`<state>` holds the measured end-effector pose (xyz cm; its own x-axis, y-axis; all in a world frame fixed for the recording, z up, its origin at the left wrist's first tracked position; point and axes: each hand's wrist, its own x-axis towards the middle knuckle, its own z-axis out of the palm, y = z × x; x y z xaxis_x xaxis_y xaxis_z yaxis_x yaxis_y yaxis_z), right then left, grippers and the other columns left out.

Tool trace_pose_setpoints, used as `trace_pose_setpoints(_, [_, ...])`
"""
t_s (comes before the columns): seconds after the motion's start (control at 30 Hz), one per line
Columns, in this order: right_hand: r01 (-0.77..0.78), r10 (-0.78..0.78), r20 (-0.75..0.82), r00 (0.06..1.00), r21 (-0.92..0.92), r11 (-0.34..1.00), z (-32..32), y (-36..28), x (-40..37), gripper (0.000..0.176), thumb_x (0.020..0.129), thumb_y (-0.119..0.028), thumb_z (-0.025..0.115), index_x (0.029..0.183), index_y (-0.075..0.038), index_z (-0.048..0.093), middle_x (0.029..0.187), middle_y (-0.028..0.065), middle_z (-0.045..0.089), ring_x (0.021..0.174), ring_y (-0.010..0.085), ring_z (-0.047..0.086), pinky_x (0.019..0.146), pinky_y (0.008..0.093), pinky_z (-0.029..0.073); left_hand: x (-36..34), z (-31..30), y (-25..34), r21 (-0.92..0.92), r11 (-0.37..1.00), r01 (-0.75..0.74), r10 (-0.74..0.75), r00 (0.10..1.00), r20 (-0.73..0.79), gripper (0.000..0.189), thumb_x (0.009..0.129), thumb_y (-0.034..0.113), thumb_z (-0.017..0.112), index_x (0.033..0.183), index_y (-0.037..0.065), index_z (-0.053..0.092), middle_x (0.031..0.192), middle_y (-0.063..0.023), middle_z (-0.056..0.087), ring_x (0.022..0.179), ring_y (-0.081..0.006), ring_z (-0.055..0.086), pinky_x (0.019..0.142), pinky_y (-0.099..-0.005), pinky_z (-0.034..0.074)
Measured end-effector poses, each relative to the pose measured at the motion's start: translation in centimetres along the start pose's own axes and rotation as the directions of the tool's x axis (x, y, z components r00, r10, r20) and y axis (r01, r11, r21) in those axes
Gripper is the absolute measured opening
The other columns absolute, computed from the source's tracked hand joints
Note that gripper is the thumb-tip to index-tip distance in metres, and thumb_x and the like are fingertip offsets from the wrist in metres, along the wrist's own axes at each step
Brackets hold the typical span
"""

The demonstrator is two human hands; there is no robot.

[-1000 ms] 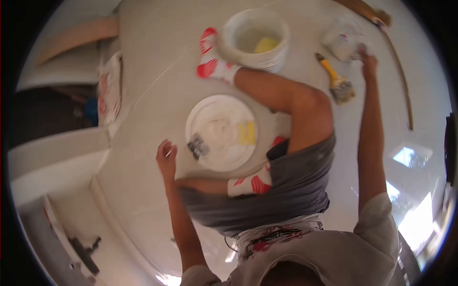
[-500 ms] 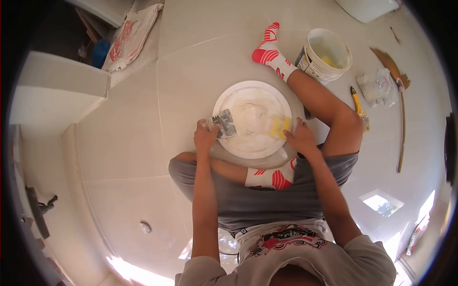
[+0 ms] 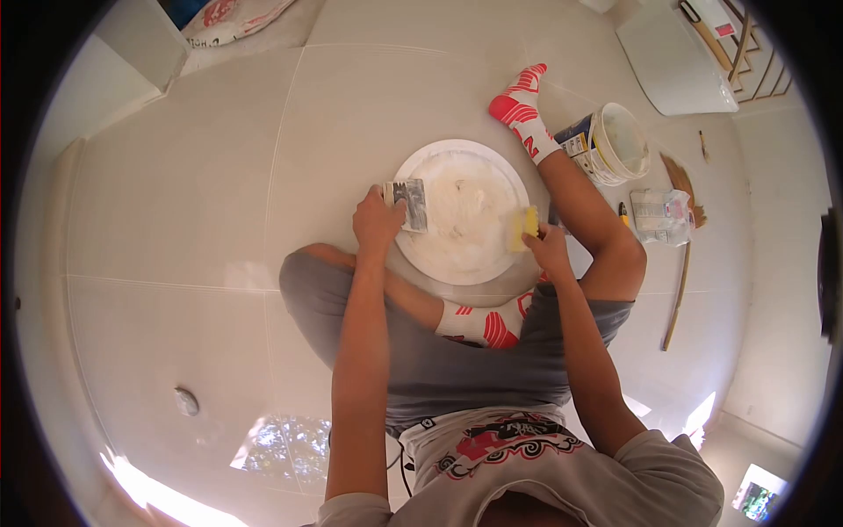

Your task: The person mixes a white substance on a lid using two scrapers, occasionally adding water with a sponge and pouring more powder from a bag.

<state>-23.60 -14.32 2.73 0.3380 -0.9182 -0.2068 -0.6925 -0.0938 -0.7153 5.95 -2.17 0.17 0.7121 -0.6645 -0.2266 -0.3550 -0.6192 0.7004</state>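
Observation:
A round white disc (image 3: 461,255) smeared with whitish material lies on the floor in front of my crossed legs. At its left edge my left hand (image 3: 379,220) grips a flat rectangular piece (image 3: 413,211) with dark smears on its face, the thumb on top. On the right side my right hand (image 3: 549,246) pinches a yellow flat piece (image 3: 523,230) at the disc's edge. The yellow piece is slightly blurred.
A white bucket (image 3: 622,145) stands beyond my right leg. Near it are a plastic packet (image 3: 660,217), a broom (image 3: 680,294) and part of a brush handle (image 3: 623,211). A printed sack (image 3: 233,19) lies at the upper left, a white basin (image 3: 680,66) at the upper right.
The view has shifted, showing more at the upper right. My left hand's piece has turned more upright. The yellow piece has moved outward to the disc's right edge.

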Motion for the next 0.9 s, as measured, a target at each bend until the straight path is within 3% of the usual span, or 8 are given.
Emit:
trace_pose_setpoints(0.13, [0.249, -0.257, 0.031, 0.966, -0.383, 0.890, -0.9, -6.5, 0.6, 0.021, 0.077, -0.017, 0.062, 0.073, 0.004, 0.059, 0.067, 0.0221, 0.060, 0.063, 0.0380, 0.059, 0.059, 0.0411, 0.045, 0.0, 0.0, 0.3, 0.000, 1.000, 0.019, -0.019, 1.000, 0.010, 0.037, 0.069, 0.031, 0.069, 0.090, 0.003, 0.057, 0.084, -0.0182, 0.065, 0.083, -0.0352, 0.063, 0.073, -0.0425, 0.049])
trace_pose_setpoints(0.17, [0.254, -0.261, 0.035, 0.965, -0.389, 0.886, -0.6, -7.9, 0.6, 0.021, 0.077, -0.017, 0.062, 0.073, 0.004, 0.059, 0.067, 0.0221, 0.060, 0.063, 0.0380, 0.059, 0.059, 0.0411, 0.045, 0.0, -0.1, 0.3, 0.004, 1.000, 0.014, -0.014, 1.000, 0.017, 0.037, 0.069, 0.031, 0.069, 0.091, 0.003, 0.057, 0.085, -0.0182, 0.065, 0.083, -0.0353, 0.063, 0.073, -0.0427, 0.049])
trace_pose_setpoints(0.23, [0.487, -0.475, 0.139, 0.869, -0.410, 0.771, 0.5, -10.1, 0.7, 0.021, 0.078, -0.016, 0.059, 0.070, 0.003, 0.057, 0.067, 0.0223, 0.058, 0.064, 0.0411, 0.056, 0.059, 0.0437, 0.045, -0.1, -0.2, 0.3, 0.005, 1.000, 0.013, -0.013, 1.000, 0.022, 0.037, 0.070, 0.031, 0.069, 0.092, 0.003, 0.057, 0.086, -0.0182, 0.065, 0.084, -0.0355, 0.063, 0.074, -0.0428, 0.049])
trace_pose_setpoints(0.33, [0.574, -0.524, 0.248, 0.815, -0.468, 0.672, 3.1, -8.8, 2.3, 0.017, 0.079, -0.015, 0.058, 0.073, 0.001, 0.058, 0.069, 0.0208, 0.059, 0.064, 0.0397, 0.057, 0.061, 0.0451, 0.047, -0.2, -0.4, 0.5, -0.007, 0.999, 0.036, -0.035, 0.998, 0.047, 0.038, 0.070, 0.031, 0.068, 0.093, 0.003, 0.056, 0.087, -0.0187, 0.065, 0.085, -0.0354, 0.062, 0.075, -0.0430, 0.049])
trace_pose_setpoints(0.57, [0.568, -0.496, 0.296, 0.816, -0.565, 0.598, 3.7, -7.7, 3.8, 0.017, 0.080, -0.017, 0.058, 0.077, 0.000, 0.060, 0.070, 0.0204, 0.060, 0.066, 0.0395, 0.059, 0.062, 0.0455, 0.048, -0.3, -0.5, 0.4, 0.003, 0.999, 0.050, -0.050, 0.997, 0.061, 0.042, 0.072, 0.029, 0.067, 0.102, 0.002, 0.055, 0.090, -0.0205, 0.064, 0.088, -0.0361, 0.062, 0.077, -0.0433, 0.049])
trace_pose_setpoints(0.63, [0.478, -0.423, 0.234, 0.876, -0.549, 0.686, 2.1, -9.0, 3.5, 0.018, 0.080, -0.018, 0.058, 0.078, 0.000, 0.060, 0.070, 0.0211, 0.060, 0.067, 0.0386, 0.060, 0.063, 0.0457, 0.048, -0.5, -0.8, 0.7, 0.017, 0.999, 0.043, -0.044, 0.997, 0.061, 0.044, 0.073, 0.028, 0.067, 0.106, 0.001, 0.054, 0.091, -0.0212, 0.064, 0.088, -0.0370, 0.062, 0.078, -0.0434, 0.049])
trace_pose_setpoints(0.8, [0.438, -0.413, 0.192, 0.890, -0.608, 0.662, 3.1, -8.3, 4.9, 0.016, 0.079, -0.016, 0.060, 0.080, 0.000, 0.059, 0.072, 0.0220, 0.061, 0.069, 0.0381, 0.061, 0.065, 0.0465, 0.048, -0.1, -0.2, 0.6, 0.008, 0.999, 0.044, -0.044, 0.997, 0.060, 0.046, 0.072, 0.028, 0.067, 0.106, 0.000, 0.053, 0.090, -0.0210, 0.064, 0.087, -0.0364, 0.062, 0.077, -0.0432, 0.049])
trace_pose_setpoints(0.9, [0.450, -0.347, 0.288, 0.893, -0.612, 0.650, 3.3, -9.4, 5.2, 0.015, 0.079, -0.015, 0.059, 0.080, 0.000, 0.059, 0.074, 0.0215, 0.061, 0.071, 0.0376, 0.061, 0.066, 0.0461, 0.048, -0.2, -0.3, 0.3, 0.016, 1.000, 0.023, -0.024, 0.998, 0.055, 0.046, 0.072, 0.028, 0.066, 0.107, 0.000, 0.053, 0.090, -0.0206, 0.064, 0.087, -0.0360, 0.063, 0.077, -0.0428, 0.050])
